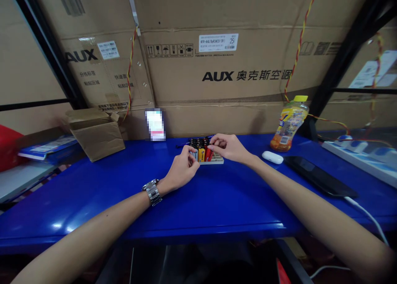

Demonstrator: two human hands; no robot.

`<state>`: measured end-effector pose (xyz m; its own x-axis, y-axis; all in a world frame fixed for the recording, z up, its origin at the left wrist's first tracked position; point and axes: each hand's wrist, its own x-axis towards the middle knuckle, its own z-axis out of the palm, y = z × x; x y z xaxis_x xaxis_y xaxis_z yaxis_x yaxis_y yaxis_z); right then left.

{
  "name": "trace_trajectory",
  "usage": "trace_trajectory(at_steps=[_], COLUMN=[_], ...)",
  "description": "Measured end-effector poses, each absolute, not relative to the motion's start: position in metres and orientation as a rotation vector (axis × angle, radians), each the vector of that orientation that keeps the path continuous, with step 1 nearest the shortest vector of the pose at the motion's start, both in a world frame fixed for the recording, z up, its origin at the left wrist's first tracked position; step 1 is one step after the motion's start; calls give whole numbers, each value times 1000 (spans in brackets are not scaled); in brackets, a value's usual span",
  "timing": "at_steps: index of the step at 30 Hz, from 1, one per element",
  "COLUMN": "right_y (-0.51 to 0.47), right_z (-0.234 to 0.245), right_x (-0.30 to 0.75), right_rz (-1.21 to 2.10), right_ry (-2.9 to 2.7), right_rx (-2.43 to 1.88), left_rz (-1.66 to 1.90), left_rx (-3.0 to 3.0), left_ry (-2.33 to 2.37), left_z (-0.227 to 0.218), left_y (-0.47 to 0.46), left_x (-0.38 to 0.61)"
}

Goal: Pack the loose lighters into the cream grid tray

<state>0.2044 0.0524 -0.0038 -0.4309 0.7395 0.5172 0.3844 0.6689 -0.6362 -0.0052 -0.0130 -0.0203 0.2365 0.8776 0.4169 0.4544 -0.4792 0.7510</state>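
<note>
One glossy, smooth blue worktop (186, 209) carries everything from the brown carton rightward. Beyond its left edge lies a flat blue-and-white pack (49, 147). By the back left corner, a creased brown cardboard carton (97, 135) leans with rough flaps. Farther along the back edge a lit, rectangular phone (156, 125) stands upright, its screen blurred out.

The left hand (181, 170), with a silvery metal link watch (152, 192) at the wrist, is at the left end of a shallow pale tray (212, 162), near the middle of the worktop's back edge. Its grip is half curled beside a light-blue cylinder (195, 155); I cannot tell whether it has hold of anything. Next in the tray come a yellow cylinder (201, 154) and a tilted red cylinder (209, 155), with dark-topped rows behind. The right hand (229, 146) reaches in from the right, its grip pinched on the red cylinder's upper end.

Toward the back right corner are a glossy white rounded case (272, 157), a clear plastic bottle (287, 127) with a yellow cap and amber contents, and a flat black slab (319, 176) joined to a white cable (364, 211). Along the right edge runs a long white power strip (366, 160).
</note>
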Motion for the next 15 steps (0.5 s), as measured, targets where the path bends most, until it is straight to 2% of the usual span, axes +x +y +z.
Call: trace_trajectory(at_steps=[7,15], right_y=[68,93], right_z=[-1,-27], right_x=[226,246], right_rz=[285,-254], right_ry=[-2021,-2284], right_rx=[-998,-1679], left_rz=[1167,1143], left_rx=[2071,2110], left_ry=[1199,1201], left_z=[-21,-19], left_y=[-13,-15], left_x=[-7,-6])
